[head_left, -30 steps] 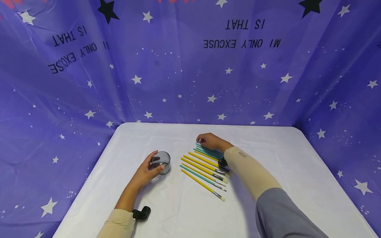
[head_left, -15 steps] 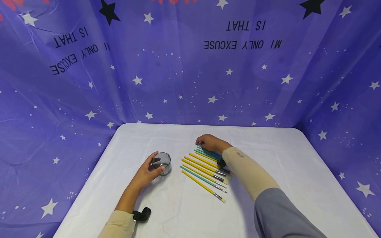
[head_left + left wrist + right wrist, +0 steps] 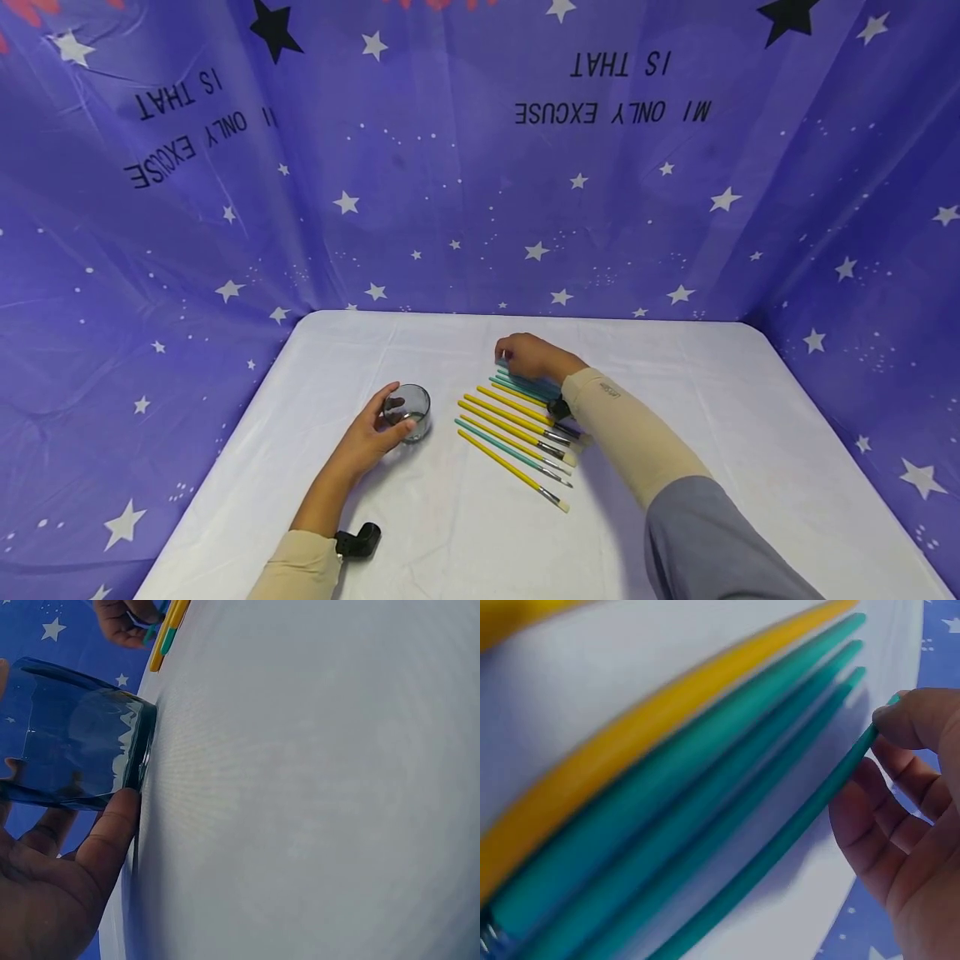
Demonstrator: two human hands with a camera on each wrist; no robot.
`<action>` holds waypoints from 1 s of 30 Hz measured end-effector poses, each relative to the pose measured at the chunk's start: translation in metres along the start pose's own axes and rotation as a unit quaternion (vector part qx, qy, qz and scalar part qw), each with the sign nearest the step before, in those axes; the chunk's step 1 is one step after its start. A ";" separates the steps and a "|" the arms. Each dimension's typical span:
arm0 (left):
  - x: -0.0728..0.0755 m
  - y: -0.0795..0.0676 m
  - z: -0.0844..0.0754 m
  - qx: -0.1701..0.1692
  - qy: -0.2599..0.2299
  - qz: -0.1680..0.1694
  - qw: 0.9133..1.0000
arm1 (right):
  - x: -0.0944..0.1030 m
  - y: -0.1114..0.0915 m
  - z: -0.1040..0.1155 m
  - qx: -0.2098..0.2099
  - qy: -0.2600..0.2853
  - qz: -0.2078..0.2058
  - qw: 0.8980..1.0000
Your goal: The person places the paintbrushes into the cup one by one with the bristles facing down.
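Near the table's middle, my left hand [image 3: 360, 442] grips a short, smoky-clear glass cup [image 3: 415, 407], thumb on the near side and fingers behind. In the left wrist view the glass cup [image 3: 82, 739] appears sideways, its base close to the cloth. Farther right, my right hand [image 3: 529, 356] pinches the handle end of a teal paintbrush [image 3: 780, 851] between thumb and fingers. That end is raised off the table; its bristle end is out of sight. Beside it lie several teal paintbrushes [image 3: 705, 761] and a yellow paintbrush [image 3: 630, 739], handle ends toward the back left.
More yellow paintbrushes [image 3: 501, 458] and one teal paintbrush [image 3: 495, 440] lie in a slanted row between the hands, bristles toward the front right. A white cloth covers the table [image 3: 675, 367]. A purple star-printed curtain [image 3: 480, 167] surrounds its back and sides.
My right hand has shifted slightly, drawing the pinched teal brush handle a little away from the others. The left hand and glass cup stay in place.
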State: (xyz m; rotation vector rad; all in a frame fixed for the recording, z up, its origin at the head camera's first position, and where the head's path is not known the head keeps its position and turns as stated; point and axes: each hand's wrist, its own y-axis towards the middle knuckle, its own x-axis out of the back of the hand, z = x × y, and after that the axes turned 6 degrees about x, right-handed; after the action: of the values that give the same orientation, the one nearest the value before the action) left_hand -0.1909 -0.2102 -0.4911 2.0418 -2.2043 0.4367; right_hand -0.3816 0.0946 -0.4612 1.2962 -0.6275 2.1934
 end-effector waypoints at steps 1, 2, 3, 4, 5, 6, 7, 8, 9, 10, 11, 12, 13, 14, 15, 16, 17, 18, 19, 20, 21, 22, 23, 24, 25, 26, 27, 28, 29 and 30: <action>0.000 0.000 0.000 0.000 -0.001 0.000 1.000 | 0.002 -0.001 0.001 0.003 0.000 -0.005 1.000; 0.000 0.000 0.000 -0.001 -0.002 0.001 1.000 | 0.005 -0.003 0.002 0.005 0.001 -0.011 1.000; 0.000 0.000 0.000 -0.001 0.000 0.000 1.000 | 0.008 -0.004 0.003 0.009 0.003 -0.017 1.000; 0.000 0.000 0.000 -0.001 -0.001 0.000 1.000 | 0.010 -0.005 0.004 0.015 0.005 -0.023 1.000; 0.000 0.000 0.000 -0.001 0.000 -0.001 1.000 | 0.013 -0.006 0.005 0.019 0.004 -0.029 0.999; 0.000 0.000 -0.001 0.000 -0.001 0.000 1.000 | 0.015 -0.007 0.005 0.022 0.005 -0.032 0.999; 0.000 0.000 -0.001 0.001 -0.001 0.000 1.000 | 0.017 -0.008 0.006 0.025 0.008 -0.035 0.999; 0.000 0.000 -0.001 0.002 0.000 0.000 1.000 | 0.019 -0.009 0.007 0.029 0.011 -0.037 0.999; 0.000 -0.001 -0.001 0.003 0.001 -0.001 1.000 | 0.020 -0.010 0.008 0.033 0.014 -0.039 0.999; -0.001 -0.001 -0.002 0.003 -0.001 0.000 1.000 | 0.022 -0.011 0.009 0.032 0.018 -0.040 0.999; -0.001 -0.001 -0.002 0.003 -0.001 0.000 1.000 | 0.024 -0.011 0.009 0.031 0.023 -0.041 0.998; -0.001 -0.002 -0.003 0.003 -0.003 0.001 1.000 | 0.026 -0.013 0.011 0.029 0.029 -0.041 0.998; -0.001 -0.002 -0.003 0.003 -0.003 0.003 1.000 | 0.028 -0.014 0.012 0.027 0.036 -0.042 0.998; -0.001 -0.002 -0.003 0.001 -0.002 0.004 1.000 | 0.030 -0.014 0.014 0.026 0.042 -0.044 0.998; -0.001 -0.002 -0.002 0.001 -0.003 0.005 1.000 | 0.033 -0.015 0.015 0.024 0.046 -0.047 0.998; -0.001 -0.002 -0.002 0.001 -0.004 0.006 1.000 | 0.035 -0.016 0.017 0.024 0.051 -0.051 0.997; -0.001 -0.002 -0.002 0.001 -0.004 0.007 1.000 | 0.036 -0.017 0.018 0.031 0.049 -0.060 0.997; -0.001 -0.001 -0.001 0.001 -0.004 0.009 1.000 | 0.039 -0.018 0.020 0.034 0.052 -0.066 0.996; -0.001 -0.001 -0.001 0.001 -0.005 0.009 1.000 | 0.040 -0.018 0.021 0.035 0.058 -0.073 0.995; -0.002 0.000 0.000 0.001 -0.006 0.009 1.000 | 0.042 -0.019 0.023 0.037 0.062 -0.081 0.994; -0.002 0.000 0.000 0.001 -0.007 0.010 1.000 | 0.044 -0.020 0.026 0.036 0.069 -0.087 0.993; -0.002 0.001 0.001 0.002 -0.007 0.010 1.000 | 0.045 -0.020 0.028 0.034 0.079 -0.093 0.992; -0.002 0.001 0.000 0.003 -0.006 0.010 1.000 | 0.047 -0.021 0.030 0.030 0.091 -0.097 0.991; -0.001 0.001 0.001 0.003 -0.004 0.009 1.000 | 0.049 -0.021 0.033 0.021 0.109 -0.098 0.989; -0.001 0.001 0.001 0.004 -0.002 0.008 1.000 | 0.050 -0.022 0.035 0.018 0.124 -0.100 0.987; -0.001 0.000 0.001 0.005 -0.001 0.008 1.000 | 0.050 -0.022 0.037 0.016 0.137 -0.102 0.985; 0.000 0.000 0.001 0.005 0.001 0.008 1.000 | 0.051 -0.022 0.039 0.014 0.152 -0.103 0.983; 0.000 0.000 0.000 0.007 0.002 0.007 1.000 | 0.052 -0.022 0.040 0.013 0.165 -0.104 0.981; 0.000 0.000 0.000 0.007 0.002 0.007 1.000 | 0.053 -0.022 0.040 0.012 0.179 -0.105 0.978; 0.000 0.001 0.000 0.008 0.000 0.008 1.000 | 0.053 -0.022 0.041 0.013 0.191 -0.107 0.976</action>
State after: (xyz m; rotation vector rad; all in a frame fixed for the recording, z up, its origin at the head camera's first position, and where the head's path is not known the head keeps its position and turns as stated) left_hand -0.1915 -0.2099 -0.4918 2.0332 -2.2248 0.4569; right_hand -0.3625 0.0963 -0.3929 0.8699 -0.2958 2.1905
